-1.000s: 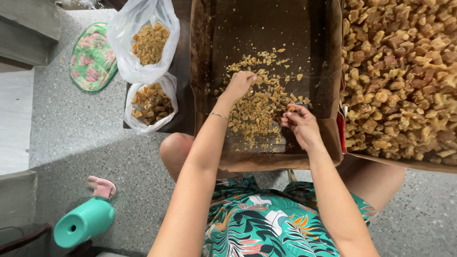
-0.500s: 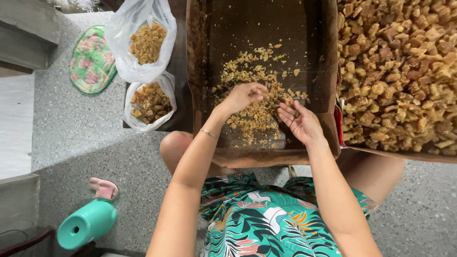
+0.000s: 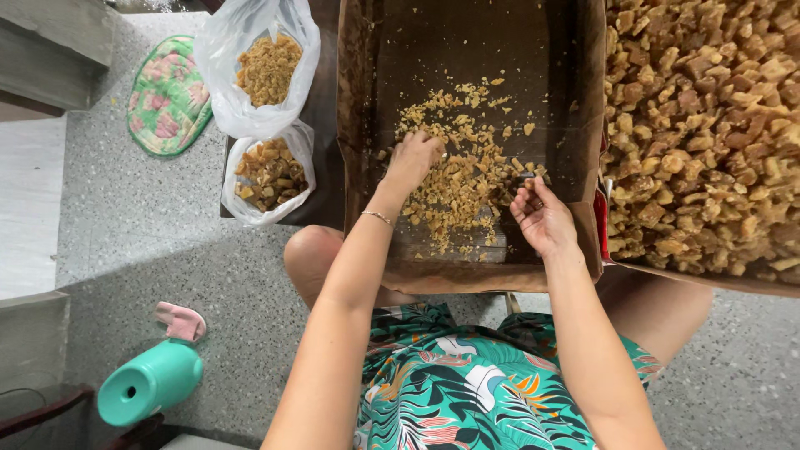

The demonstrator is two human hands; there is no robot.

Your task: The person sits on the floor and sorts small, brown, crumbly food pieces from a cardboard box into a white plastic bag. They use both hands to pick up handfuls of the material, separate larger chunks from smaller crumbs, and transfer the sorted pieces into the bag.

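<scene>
Head view: cardboard box (image 3: 367, 125) holds scattered tan chunks (image 3: 454, 179). Left hand (image 3: 412, 158), fingers curled together, rests on chunks near box centre. Right hand (image 3: 542, 218), fingers loosely apart, palm up, touches the chunks' right edge inside box

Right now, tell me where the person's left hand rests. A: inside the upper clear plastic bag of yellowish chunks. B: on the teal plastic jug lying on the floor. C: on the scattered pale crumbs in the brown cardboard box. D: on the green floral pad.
C: the left hand sits knuckles-up on the scattered pale crumbs inside the brown cardboard box, away from the bags, jug and pad.
</scene>
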